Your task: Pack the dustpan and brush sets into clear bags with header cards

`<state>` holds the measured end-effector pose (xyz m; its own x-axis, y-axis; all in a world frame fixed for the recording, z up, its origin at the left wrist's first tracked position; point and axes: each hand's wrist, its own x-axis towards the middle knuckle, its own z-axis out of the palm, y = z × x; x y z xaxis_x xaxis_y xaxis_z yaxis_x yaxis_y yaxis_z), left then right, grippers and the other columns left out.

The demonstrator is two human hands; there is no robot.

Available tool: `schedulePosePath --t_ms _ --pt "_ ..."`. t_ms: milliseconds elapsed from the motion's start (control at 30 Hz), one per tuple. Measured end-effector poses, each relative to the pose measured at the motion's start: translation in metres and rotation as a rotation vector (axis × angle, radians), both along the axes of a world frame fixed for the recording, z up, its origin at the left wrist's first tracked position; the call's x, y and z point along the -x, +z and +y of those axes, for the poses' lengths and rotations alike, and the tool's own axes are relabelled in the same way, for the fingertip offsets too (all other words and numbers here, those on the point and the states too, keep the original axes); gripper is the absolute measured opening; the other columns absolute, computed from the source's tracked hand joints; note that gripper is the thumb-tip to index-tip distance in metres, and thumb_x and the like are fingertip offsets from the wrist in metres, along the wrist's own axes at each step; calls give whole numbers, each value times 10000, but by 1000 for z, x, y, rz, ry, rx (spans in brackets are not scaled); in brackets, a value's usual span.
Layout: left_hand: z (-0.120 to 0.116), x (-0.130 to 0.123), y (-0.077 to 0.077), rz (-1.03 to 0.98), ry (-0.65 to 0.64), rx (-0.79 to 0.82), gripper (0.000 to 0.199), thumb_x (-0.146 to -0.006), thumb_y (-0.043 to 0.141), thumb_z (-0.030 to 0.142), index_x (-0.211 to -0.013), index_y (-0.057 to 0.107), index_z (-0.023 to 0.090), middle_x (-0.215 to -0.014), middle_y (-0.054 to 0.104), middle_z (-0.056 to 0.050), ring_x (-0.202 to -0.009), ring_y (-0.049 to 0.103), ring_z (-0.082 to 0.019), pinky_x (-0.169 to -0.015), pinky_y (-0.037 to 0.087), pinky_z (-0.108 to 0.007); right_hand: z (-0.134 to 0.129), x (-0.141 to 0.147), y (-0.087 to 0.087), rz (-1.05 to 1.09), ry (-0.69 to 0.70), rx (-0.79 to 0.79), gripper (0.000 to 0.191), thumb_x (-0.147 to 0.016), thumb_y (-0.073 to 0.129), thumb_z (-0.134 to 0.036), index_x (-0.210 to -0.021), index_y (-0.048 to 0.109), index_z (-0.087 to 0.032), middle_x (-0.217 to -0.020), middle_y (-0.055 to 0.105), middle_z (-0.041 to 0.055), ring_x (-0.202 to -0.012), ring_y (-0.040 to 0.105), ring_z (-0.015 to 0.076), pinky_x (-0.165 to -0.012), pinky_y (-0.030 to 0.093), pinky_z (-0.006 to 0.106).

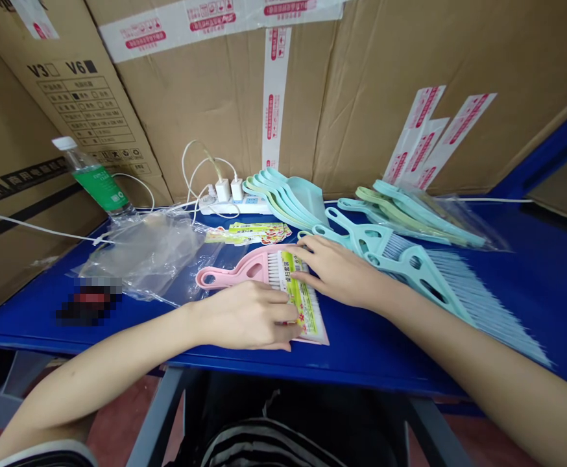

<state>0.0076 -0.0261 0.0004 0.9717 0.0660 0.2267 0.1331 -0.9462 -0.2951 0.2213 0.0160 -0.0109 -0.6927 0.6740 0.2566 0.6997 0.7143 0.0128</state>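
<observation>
Atop a blue workbench (531, 292), pink hand brush (244, 269) lying flat, left hand (247, 316) and right hand (335, 269) resting open on it

I am viewing a pink brush (235, 272) carrying a yellow-green card (299, 297) printed with red flowers, its bristles showing white. Beside it, pale teal brushes (420, 275) are showing blue-grey bristles, and stacked dustpans (293, 198) are alternating mint and pale green. The tabletop (385, 353) is reading saturated blue. Behind, a kraft-brown carton (205, 117) is bearing white tape (274, 97) with a repeating red print, and a bottle (96, 188) is displaying a green label. Below, a garment (264, 447) is showing black-and-white stripes, and the floor (132, 402) is showing reddish brown.
</observation>
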Motion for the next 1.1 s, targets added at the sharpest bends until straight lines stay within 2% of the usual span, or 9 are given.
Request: schedulePosePath --t_ms 267,533,767,1100 --pt "1 0 1 -4 0 -46 210 -932 599 359 -945 704 178 -723 607 8 -626 531 -126 -558 452 -268 0 6 -5 44 -46 4 386 -956 445 -267 -1294 596 -160 -1282 644 147 -1165 593 297 -953 509 483" --pt "0 -2 -1 -49 -17 -65 206 -922 616 345 -945 692 155 -698 582 17 -650 524 -131 -546 459 -258 1 5 -4 -4 -141 8 408 -982 403 -280 -1307 587 -114 -1181 692 165 -1087 638 303 -907 516 459" --pt "-1 -5 -4 -84 -39 -93 197 -928 611 321 -951 694 143 -706 581 13 -625 519 -122 -522 449 -257 5 -1 -2 -21 -159 -16 382 -987 413 -316 -1253 629 -149 -1110 718 147 -1037 656 292 -864 528 438" --pt "-11 -13 -15 -199 7 -133 177 -972 526 227 -942 693 174 -693 599 29 -554 529 -104 -453 406 -272 6 0 10 -83 -249 34 246 -959 452 -225 -998 684 -154 -1009 729 129 -981 672 279 -809 535 389"
